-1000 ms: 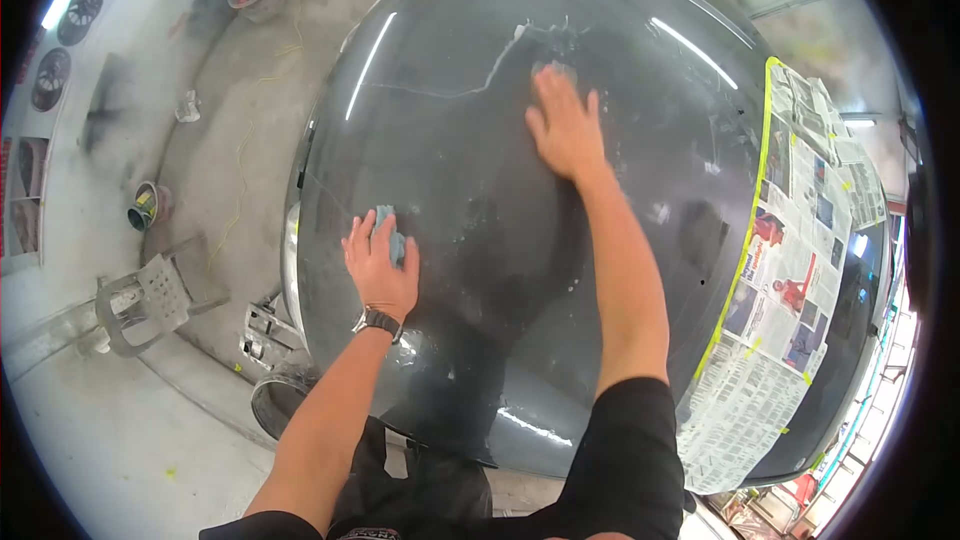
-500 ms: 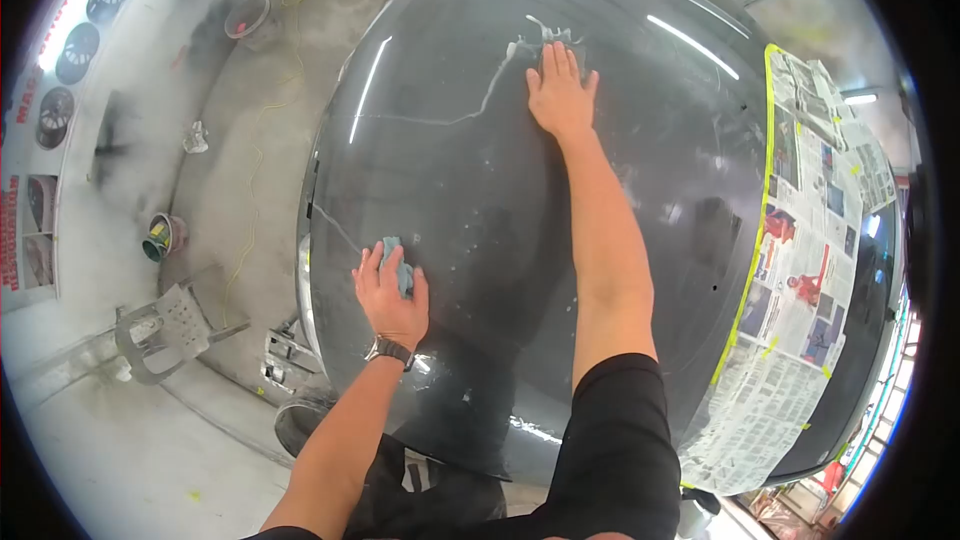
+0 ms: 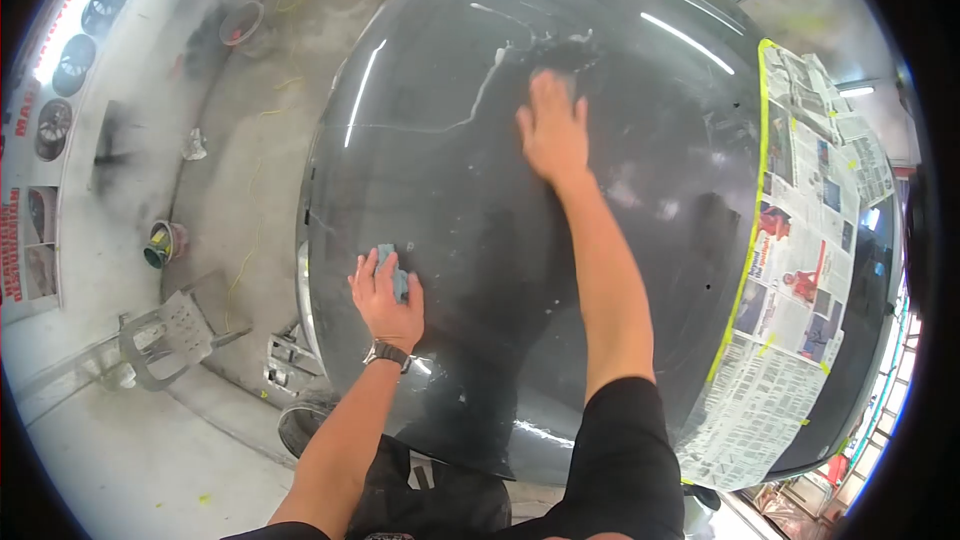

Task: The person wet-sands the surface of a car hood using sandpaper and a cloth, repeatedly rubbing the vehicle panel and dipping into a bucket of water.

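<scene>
A dark grey car hood (image 3: 450, 190) spreads out below me, wet, with pale liquid streaks on its far part. My left hand (image 3: 388, 302) rests on the near left of the hood, its fingers and thumb around a folded blue-grey cloth (image 3: 399, 285). Farther up the panel, my right hand (image 3: 556, 135) lies flat with fingers stretched out and slightly blurred. A greyish patch shows at its fingertips; whether a thin sheet lies under them I cannot tell.
Newspaper (image 3: 800, 280) edged with yellow-green tape covers the windshield side on the right. On the floor at left are a bucket (image 3: 165, 243), a broken plastic chair (image 3: 175, 335) and a yellow cord (image 3: 240, 275). A basin (image 3: 242, 24) stands farther back.
My right hand has slid toward me and slightly left, away from the pale streaks, which have changed shape. My left hand stays on the cloth almost in place.
</scene>
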The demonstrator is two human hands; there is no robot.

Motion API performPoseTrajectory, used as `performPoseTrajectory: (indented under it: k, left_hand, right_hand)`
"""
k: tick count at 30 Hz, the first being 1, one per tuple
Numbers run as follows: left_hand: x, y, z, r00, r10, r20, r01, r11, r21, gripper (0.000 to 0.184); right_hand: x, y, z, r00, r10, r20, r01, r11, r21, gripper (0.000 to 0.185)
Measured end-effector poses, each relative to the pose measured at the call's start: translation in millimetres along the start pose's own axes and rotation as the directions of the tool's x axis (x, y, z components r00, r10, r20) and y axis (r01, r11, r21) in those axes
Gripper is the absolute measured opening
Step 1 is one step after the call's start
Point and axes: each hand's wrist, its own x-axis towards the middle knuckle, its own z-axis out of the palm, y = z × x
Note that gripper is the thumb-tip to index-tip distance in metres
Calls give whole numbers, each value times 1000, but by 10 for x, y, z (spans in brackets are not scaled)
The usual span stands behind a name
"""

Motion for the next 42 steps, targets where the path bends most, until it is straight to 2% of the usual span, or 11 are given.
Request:
performPoseTrajectory:
  k: [3, 9, 11, 16, 18, 24, 31, 34, 36, 38, 42]
  left_hand:
    - [12, -2, 3, 1000, -9, 29, 8, 999, 33, 49]
    - [-3, -10, 11, 1000, 20, -13, -20, 1000, -11, 47]
    - [1, -20, 31, 999, 32, -19, -31, 999, 10, 47]
    - [-1, -49, 39, 999, 31, -15, -31, 999, 12, 47]
    - [-8, -42, 45, 999, 29, -18, -29, 1000, 9, 48]
    - [19, -77, 77, 998, 45, -45, -46, 999, -27, 47]
    - [-19, -36, 45, 998, 17, -58, -18, 1000, -16, 46]
    - [15, -23, 31, 998, 34, -61, -33, 999, 7, 46]
    - [6, -6, 25, 998, 18, -56, -17, 1000, 20, 46]
    - [19, -10, 63, 997, 23, -71, -22, 1000, 5, 46]
    - [4, -9, 26, 998, 12, -61, -10, 1000, 25, 46]
  right_hand:
    - [-298, 4, -436, 960, -149, 237, 143, 989, 44, 65]
    - [299, 122, -161, 989, 104, 103, -108, 994, 34, 66]
    - [-284, -74, -303, 995, -36, 89, 42, 997, -61, 68]
    - [-2424, -792, -1142, 827, -242, 508, 129, 960, 247, 77]
    - [-2197, -612, -1251, 733, -327, 596, 206, 942, 264, 75]
    - [-330, 127, -515, 995, 12, 99, -18, 998, 57, 60]
    - [-2637, -980, -1144, 771, -415, 483, 227, 888, 401, 72]
    - [-1769, -768, -1188, 732, -366, 575, 343, 927, 154, 66]
    - [-976, -312, -775, 931, -280, 233, 275, 960, 55, 61]
    - [-327, -161, -475, 979, -124, 163, 117, 992, 56, 60]
    - [-1184, -588, -612, 948, -235, 214, 230, 972, 46, 67]
